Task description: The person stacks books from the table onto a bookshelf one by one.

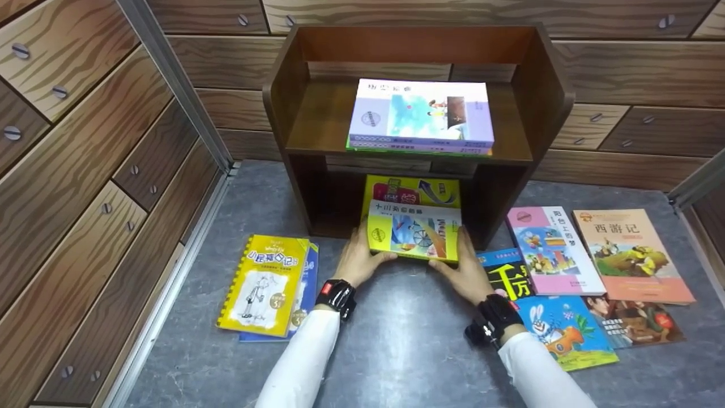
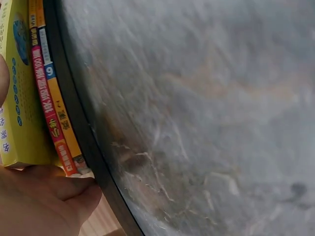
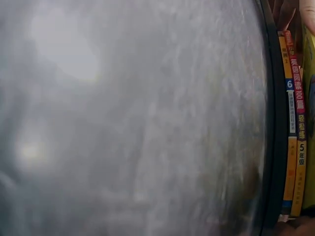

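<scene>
- Pinching the yellow-and-grey book (image 1: 416,229) between left grip (image 1: 359,260) and right grip (image 1: 461,269), with thumbs at the near edge and fingers along the two ends.
- Positioned at the mouth of the lower compartment (image 1: 340,198) of the wooden shelf (image 1: 289,96), above the pink-spined book (image 2: 44,83) and orange-spined book (image 2: 63,115); impossible to tell whether fully resting on them or slightly lifted.
- Likely to trap fingertips against the books underneath on letting go, because of fingers curled low at the ends.
- Liable to drag the lower books askew or deeper inside, from pushing with weight still on them.
- Prone to tilting out over the near edge, if released too far forward.
- Possible, too, to jolt the book stack (image 1: 422,113) near the front of the upper board (image 1: 323,122), by bumping the shelf with a hand or wrist.
</scene>
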{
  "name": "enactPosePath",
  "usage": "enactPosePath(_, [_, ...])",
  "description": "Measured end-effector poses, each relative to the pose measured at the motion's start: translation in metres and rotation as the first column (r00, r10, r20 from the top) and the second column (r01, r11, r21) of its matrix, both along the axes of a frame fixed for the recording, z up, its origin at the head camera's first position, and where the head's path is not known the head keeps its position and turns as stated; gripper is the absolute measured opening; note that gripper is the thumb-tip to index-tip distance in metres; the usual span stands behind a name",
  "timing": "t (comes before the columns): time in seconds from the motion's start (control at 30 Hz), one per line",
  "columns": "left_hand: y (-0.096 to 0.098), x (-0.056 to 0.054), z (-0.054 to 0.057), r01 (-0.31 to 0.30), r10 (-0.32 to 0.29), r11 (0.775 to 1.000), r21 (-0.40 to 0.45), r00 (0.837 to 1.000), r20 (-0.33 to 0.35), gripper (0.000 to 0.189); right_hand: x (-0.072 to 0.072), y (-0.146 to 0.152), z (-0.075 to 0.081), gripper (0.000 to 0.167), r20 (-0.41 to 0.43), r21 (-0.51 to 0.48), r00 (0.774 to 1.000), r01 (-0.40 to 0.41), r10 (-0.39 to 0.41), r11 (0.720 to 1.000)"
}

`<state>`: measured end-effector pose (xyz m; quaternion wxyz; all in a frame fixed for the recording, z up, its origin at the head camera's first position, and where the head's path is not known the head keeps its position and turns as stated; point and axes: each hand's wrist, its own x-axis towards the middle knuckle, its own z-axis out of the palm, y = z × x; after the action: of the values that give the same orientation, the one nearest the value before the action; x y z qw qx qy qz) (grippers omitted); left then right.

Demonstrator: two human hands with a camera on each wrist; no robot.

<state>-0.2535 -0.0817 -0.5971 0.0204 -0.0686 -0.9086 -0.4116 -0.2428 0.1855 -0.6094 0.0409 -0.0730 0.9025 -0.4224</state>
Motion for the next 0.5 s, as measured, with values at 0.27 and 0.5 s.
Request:
enactPosePath(0.27, [0.004, -0.005, 0.005, -0.064, 0.059, 0.982, -0.177, 0.998, -0.031, 0.102, -0.007, 0.001, 0.011, 0.105, 0.009, 0.089, 1.000, -0.030, 0.030, 0.996])
enactPosePath(0.5, [0.007, -0.009, 0.005, -0.102, 0.104, 0.948, -0.301, 0.995, -0.010, 0.110, -0.010, 0.000, 0.019, 0.103, -0.031, 0.148, 0.999, -0.025, 0.030, 0.989])
